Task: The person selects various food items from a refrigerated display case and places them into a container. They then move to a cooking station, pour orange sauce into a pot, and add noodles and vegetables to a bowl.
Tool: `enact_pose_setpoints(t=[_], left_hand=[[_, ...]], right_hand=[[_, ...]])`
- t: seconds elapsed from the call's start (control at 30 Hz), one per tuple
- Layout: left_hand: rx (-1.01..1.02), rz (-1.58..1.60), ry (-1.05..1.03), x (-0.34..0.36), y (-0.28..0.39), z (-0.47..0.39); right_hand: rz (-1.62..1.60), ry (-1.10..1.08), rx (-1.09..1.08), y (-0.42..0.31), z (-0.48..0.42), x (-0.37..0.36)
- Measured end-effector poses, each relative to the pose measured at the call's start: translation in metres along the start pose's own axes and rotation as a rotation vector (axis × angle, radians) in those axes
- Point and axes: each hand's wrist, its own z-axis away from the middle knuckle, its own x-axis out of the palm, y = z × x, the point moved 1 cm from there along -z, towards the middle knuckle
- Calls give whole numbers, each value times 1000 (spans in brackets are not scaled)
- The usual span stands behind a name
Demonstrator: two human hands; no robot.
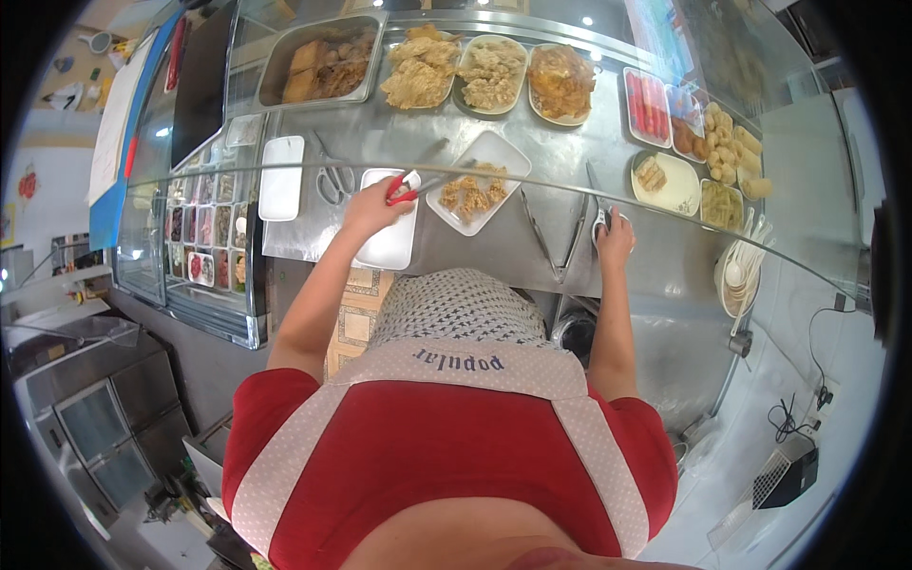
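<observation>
My left hand [367, 214] grips red-handled scissors [403, 192], whose blades reach right toward a white rectangular plate [456, 217]. Cut pieces of fried food [472, 191] are on that plate. Beneath my left hand is a second white plate [388, 246]. My right hand [617, 241] has its fingers on the dark-and-white handles of another pair of scissors [600, 222], which lie on the steel counter [484, 260] with blades pointing away from me. Metal tongs [560, 269] rest opened out between the two hands.
A glass pane edge [513, 179] crosses above the counter. Behind it stand a steel pan [267, 89] of braised food and plates of fried cutlets [420, 71]. Grey-handled scissors [335, 182] and a white tray [281, 178] are at left. A bowl of plastic spoons [725, 285] stands right.
</observation>
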Motion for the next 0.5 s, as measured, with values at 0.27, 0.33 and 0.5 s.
enact_pose_setpoints(t=[0.27, 0.33, 0.5], left_hand=[[-435, 656, 362, 54, -137, 78], [-388, 742, 423, 72, -155, 84], [-207, 934, 315, 98, -168, 64]], right_hand=[[-1007, -843, 452, -138, 65, -11], [-1035, -993, 559, -196, 72, 0], [-1176, -690, 600, -246, 74, 61]])
